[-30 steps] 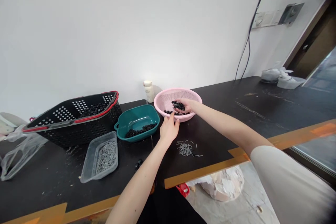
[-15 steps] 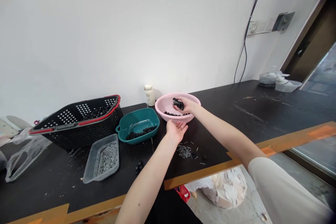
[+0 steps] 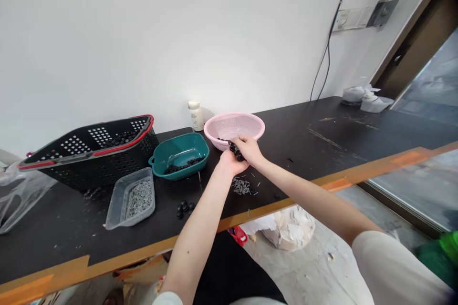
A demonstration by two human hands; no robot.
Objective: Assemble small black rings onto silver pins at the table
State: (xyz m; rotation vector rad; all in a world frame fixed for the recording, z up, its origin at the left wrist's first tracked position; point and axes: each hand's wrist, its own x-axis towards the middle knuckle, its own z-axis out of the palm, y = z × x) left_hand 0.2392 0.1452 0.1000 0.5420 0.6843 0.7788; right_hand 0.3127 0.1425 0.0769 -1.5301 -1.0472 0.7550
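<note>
The right hand [image 3: 249, 149] has its fingers closed around a clump of small black parts [image 3: 235, 150], just at the front rim of a pink plastic colander [image 3: 234, 124]. The left hand [image 3: 231, 164] sits tight against it, curled so that whether it holds anything cannot be told. If the right hand's hold loosens, pieces could drop onto the black tabletop [image 3: 358, 128] and scatter among the loose metal screws [image 3: 242, 187], or roll off its edge. The hands hide how many parts are held and what shape they are, and the colander's near side is blocked, so any parts there are hard to make out.
</note>
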